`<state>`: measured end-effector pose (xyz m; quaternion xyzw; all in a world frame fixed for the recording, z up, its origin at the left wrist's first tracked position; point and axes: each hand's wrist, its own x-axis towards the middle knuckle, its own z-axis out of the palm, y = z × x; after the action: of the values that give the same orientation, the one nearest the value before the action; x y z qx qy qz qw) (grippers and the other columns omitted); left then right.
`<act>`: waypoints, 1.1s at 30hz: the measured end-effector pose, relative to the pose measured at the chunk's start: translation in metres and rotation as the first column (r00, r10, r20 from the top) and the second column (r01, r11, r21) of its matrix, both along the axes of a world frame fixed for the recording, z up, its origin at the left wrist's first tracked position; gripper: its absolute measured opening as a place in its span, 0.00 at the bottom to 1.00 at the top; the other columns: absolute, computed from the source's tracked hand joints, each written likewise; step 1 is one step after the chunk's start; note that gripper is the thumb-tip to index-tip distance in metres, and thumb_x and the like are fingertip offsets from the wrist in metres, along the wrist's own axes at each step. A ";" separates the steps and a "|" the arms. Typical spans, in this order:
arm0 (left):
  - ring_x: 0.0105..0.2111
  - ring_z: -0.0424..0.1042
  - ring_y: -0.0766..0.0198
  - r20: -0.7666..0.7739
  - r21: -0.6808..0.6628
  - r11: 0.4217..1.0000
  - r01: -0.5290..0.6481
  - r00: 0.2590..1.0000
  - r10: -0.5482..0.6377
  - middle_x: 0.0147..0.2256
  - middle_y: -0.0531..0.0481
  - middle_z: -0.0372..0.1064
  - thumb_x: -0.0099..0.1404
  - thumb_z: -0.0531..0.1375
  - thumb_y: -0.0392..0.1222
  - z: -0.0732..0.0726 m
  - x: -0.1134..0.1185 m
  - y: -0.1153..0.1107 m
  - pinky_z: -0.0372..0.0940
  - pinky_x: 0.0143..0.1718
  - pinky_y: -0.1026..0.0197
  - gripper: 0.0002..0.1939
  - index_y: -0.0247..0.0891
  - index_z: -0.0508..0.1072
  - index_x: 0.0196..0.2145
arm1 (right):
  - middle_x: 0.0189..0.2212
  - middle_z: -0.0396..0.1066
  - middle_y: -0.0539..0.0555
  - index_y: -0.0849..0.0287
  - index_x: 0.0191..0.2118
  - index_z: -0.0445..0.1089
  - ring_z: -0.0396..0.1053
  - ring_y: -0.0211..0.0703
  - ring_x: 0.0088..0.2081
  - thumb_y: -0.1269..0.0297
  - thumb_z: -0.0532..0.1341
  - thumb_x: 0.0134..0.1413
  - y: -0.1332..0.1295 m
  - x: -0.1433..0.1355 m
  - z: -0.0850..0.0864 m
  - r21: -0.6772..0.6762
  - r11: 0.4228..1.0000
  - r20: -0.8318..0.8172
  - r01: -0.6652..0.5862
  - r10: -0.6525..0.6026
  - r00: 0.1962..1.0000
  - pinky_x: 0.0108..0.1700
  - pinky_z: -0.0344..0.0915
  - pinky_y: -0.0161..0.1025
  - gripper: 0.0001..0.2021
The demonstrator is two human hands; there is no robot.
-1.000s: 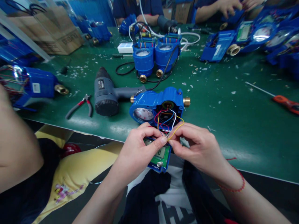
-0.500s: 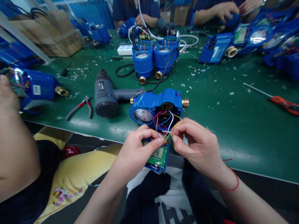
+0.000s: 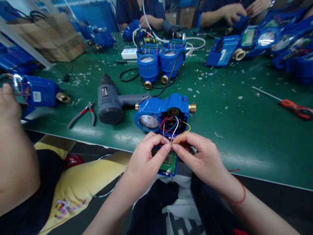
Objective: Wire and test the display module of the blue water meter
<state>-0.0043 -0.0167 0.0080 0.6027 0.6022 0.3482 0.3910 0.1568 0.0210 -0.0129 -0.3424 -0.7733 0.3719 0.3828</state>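
A blue meter [image 3: 174,101] with brass ends lies near the table's front edge, its compartment open. Red, blue, white and yellow wires [image 3: 174,129] run out of it toward my fingertips. My left hand [image 3: 150,156] pinches thin wires between thumb and index finger. Right beside it, fingertips almost touching, my right hand [image 3: 199,151] is pinched on the wires too. Under my hands hangs a green circuit board [image 3: 172,161] with a small display, in a blue cover, past the table edge. The exact wire ends are hidden by my fingertips.
A grey heat gun [image 3: 110,101] and pliers [image 3: 84,114] lie left of the meter. Behind it stand two blue meters [image 3: 148,67]. An orange screwdriver [image 3: 294,107] rests at right. A person's arm [image 3: 17,153] is at left; other people's hands [image 3: 234,13] work across the green table [image 3: 232,120].
My right hand has moved left and down, its thumb and index finger closing on the wires beside my left fingertips. The board's lower end sits slightly higher.
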 end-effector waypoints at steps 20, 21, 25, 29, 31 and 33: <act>0.32 0.65 0.66 0.106 -0.088 0.989 0.117 0.989 -0.107 0.29 0.54 0.67 0.64 0.57 0.42 0.002 -0.016 0.009 0.57 0.36 0.63 0.09 0.38 0.72 0.28 | 0.30 0.70 0.50 0.62 0.33 0.73 0.66 0.33 0.31 0.71 0.63 0.54 0.015 0.014 0.007 -0.229 0.940 -0.053 -0.252 0.246 0.968 0.33 0.61 0.31 0.01; 0.33 0.65 0.66 0.100 -0.079 0.989 0.127 0.988 -0.119 0.30 0.54 0.67 0.63 0.58 0.41 0.002 -0.016 0.010 0.57 0.37 0.63 0.08 0.38 0.73 0.28 | 0.29 0.69 0.50 0.62 0.31 0.72 0.66 0.34 0.32 0.72 0.62 0.55 0.016 0.013 0.008 -0.228 0.943 -0.084 -0.242 0.228 0.970 0.35 0.61 0.31 0.03; 0.34 0.64 0.66 0.076 -0.062 0.985 0.163 0.984 -0.158 0.29 0.54 0.67 0.60 0.61 0.39 0.004 -0.017 0.013 0.57 0.38 0.64 0.07 0.38 0.74 0.24 | 0.27 0.68 0.49 0.62 0.28 0.71 0.64 0.33 0.30 0.72 0.61 0.55 0.020 0.008 0.010 -0.248 0.943 -0.139 -0.221 0.191 0.972 0.32 0.60 0.31 0.06; 0.32 0.64 0.67 0.040 -0.074 0.981 0.179 0.983 -0.176 0.29 0.54 0.66 0.59 0.62 0.39 0.007 -0.020 0.015 0.56 0.36 0.63 0.07 0.37 0.75 0.24 | 0.27 0.67 0.49 0.62 0.28 0.70 0.63 0.33 0.29 0.71 0.60 0.56 0.021 0.006 0.011 -0.252 0.951 -0.122 -0.180 0.153 0.981 0.31 0.59 0.31 0.06; 0.33 0.64 0.66 0.031 -0.090 0.979 0.181 0.983 -0.179 0.29 0.53 0.66 0.60 0.62 0.40 0.008 -0.022 0.016 0.57 0.37 0.63 0.08 0.37 0.75 0.24 | 0.25 0.67 0.48 0.62 0.29 0.69 0.62 0.33 0.28 0.71 0.59 0.57 0.022 0.007 0.012 -0.212 0.969 -0.093 -0.126 0.108 0.990 0.30 0.58 0.31 0.06; 0.33 0.65 0.66 0.037 -0.112 0.977 0.180 0.984 -0.177 0.30 0.53 0.67 0.60 0.62 0.41 0.009 -0.023 0.016 0.57 0.37 0.63 0.08 0.37 0.75 0.25 | 0.24 0.65 0.47 0.61 0.29 0.69 0.61 0.32 0.27 0.71 0.58 0.58 0.022 0.009 0.012 -0.142 0.989 -0.043 -0.051 0.045 0.998 0.29 0.57 0.31 0.07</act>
<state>-0.0273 -0.0011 0.0166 0.6262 0.5594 0.2845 0.4626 0.1660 0.0428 -0.0010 -0.3430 -0.7449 0.4422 0.3632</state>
